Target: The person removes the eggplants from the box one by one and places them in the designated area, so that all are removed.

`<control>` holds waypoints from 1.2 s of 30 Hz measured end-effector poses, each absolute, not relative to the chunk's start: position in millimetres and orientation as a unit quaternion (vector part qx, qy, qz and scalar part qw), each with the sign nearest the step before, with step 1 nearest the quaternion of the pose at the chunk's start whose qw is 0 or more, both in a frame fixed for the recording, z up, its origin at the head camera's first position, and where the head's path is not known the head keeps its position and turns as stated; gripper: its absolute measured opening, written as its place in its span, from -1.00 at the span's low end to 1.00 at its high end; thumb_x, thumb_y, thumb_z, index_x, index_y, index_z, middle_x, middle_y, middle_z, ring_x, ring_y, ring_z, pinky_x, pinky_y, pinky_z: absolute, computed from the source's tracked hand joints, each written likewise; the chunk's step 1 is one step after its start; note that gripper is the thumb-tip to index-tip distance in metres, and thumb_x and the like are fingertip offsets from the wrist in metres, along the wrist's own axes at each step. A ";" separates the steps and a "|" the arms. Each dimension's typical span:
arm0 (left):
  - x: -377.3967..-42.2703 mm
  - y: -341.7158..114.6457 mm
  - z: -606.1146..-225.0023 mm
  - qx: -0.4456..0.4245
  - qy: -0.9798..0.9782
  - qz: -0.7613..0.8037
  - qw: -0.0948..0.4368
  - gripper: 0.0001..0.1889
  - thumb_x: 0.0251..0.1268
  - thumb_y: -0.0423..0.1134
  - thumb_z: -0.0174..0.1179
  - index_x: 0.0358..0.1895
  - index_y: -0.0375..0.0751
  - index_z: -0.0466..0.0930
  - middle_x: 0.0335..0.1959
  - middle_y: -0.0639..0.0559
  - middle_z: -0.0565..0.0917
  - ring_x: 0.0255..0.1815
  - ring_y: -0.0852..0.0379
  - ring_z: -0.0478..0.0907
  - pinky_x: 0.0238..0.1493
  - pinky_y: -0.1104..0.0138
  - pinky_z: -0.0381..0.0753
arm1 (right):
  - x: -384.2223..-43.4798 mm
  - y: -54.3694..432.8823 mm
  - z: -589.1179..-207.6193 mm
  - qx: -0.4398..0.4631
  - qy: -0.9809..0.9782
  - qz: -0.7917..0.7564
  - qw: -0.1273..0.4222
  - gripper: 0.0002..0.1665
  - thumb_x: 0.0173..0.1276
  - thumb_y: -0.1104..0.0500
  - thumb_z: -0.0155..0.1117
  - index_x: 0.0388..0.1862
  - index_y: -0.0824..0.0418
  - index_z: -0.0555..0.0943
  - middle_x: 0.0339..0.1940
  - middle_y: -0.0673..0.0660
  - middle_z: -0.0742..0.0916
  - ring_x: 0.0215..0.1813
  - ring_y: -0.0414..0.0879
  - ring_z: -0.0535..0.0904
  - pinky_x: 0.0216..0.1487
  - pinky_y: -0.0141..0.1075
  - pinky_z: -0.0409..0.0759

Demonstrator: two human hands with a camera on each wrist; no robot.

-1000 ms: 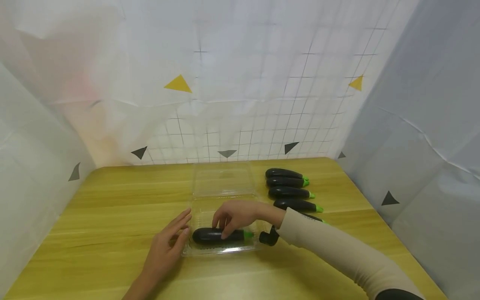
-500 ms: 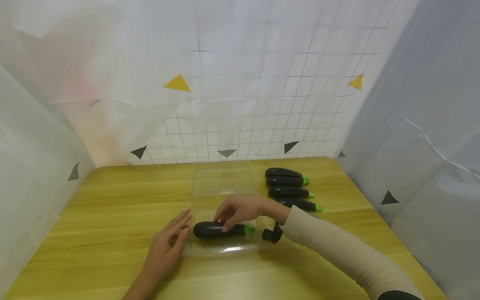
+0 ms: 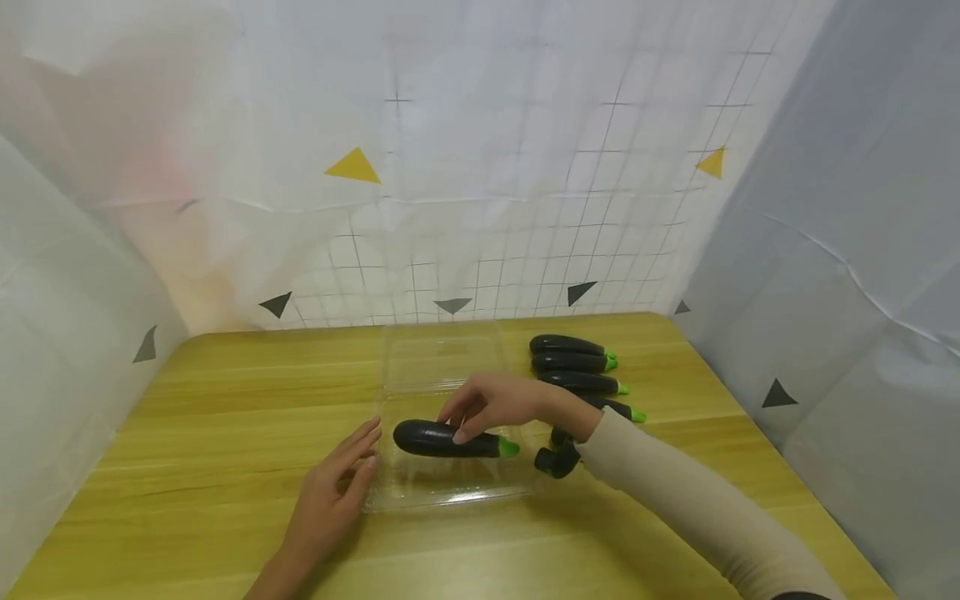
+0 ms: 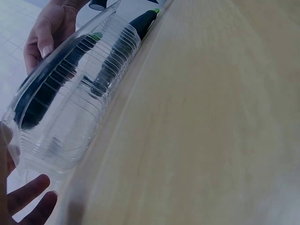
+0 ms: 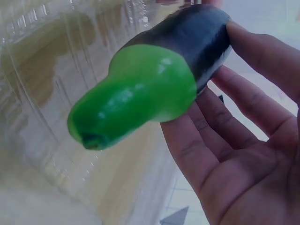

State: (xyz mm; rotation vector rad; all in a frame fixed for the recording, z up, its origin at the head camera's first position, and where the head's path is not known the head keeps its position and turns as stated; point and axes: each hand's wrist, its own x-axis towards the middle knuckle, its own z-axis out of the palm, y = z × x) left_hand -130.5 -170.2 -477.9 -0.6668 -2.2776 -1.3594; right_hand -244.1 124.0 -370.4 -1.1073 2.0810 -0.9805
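Observation:
A dark purple eggplant (image 3: pixel 423 439) with a green stem cap (image 5: pixel 150 84) is pinched from above between the thumb and fingers of my right hand (image 3: pixel 502 406). It hangs level over the base of a clear plastic clamshell box (image 3: pixel 450 500), whose hinged lid (image 3: pixel 442 360) lies folded back, away from me. Through the box's clear wall, the left wrist view shows the same eggplant and my right hand (image 4: pixel 51 30). At the box's left side, my left hand (image 3: pixel 330 487) rests on its edge with fingers extended, apparently touching the rim.
Several more eggplants (image 3: pixel 573 363) lie in a row at the right, stems pointing right; my right forearm partly hides the nearest. A black wrist camera (image 3: pixel 557 460) hangs under my right wrist. White sheeting (image 3: pixel 480 208) walls in the wooden table (image 3: pixel 225 417) behind and at both sides.
My right hand has lifted the eggplant off the box's base, carrying it upward, away from me and slightly right. My left hand has stayed at the box's left edge.

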 end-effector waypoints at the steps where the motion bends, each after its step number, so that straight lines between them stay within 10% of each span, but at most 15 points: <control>1: -130.3 -170.3 -478.0 -0.238 -0.816 -0.487 0.202 -0.57 0.52 -0.44 0.20 0.39 -0.25 0.57 0.46 -0.05 0.50 0.07 -0.08 0.70 0.00 0.45 0.68 | -244.5 125.8 -369.0 -0.414 0.778 -0.372 0.292 -0.60 0.43 0.22 0.46 0.21 0.26 0.72 0.03 -0.05 0.78 0.05 -0.17 0.71 0.10 -0.25 0.69; 36: -131.0 -169.8 -479.1 -0.251 -0.807 -0.494 0.207 -0.55 0.48 -0.51 0.20 0.39 -0.28 0.57 0.43 -0.17 0.51 0.05 -0.15 0.70 -0.02 0.44 0.69 | -226.6 194.7 -340.8 -0.381 0.800 -0.401 0.231 -0.60 0.43 0.12 0.47 0.22 0.07 0.72 0.10 -0.05 0.77 0.10 -0.07 0.71 0.16 -0.13 0.68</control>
